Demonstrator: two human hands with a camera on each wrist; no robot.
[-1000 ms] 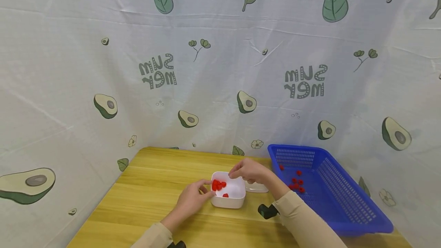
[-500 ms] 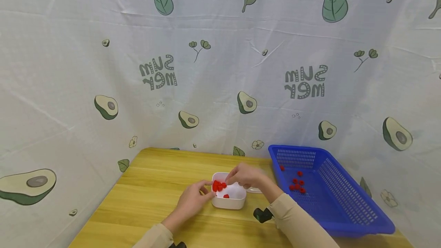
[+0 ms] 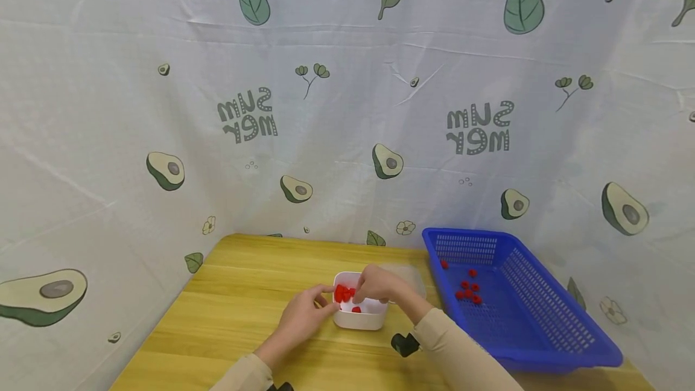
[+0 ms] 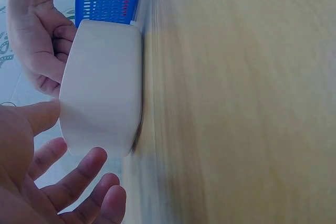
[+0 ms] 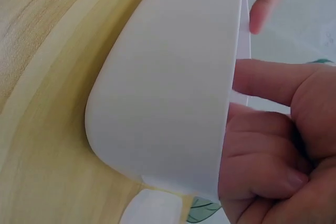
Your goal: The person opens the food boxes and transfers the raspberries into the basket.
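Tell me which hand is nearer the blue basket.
Right: the right hand reaches into the white box, left of the blue basket; the left hand is at the box's left side, farther from the basket.

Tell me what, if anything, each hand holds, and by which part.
Left hand: the white box, by its rim's left side. Right hand: partly inside it, any hold hidden.
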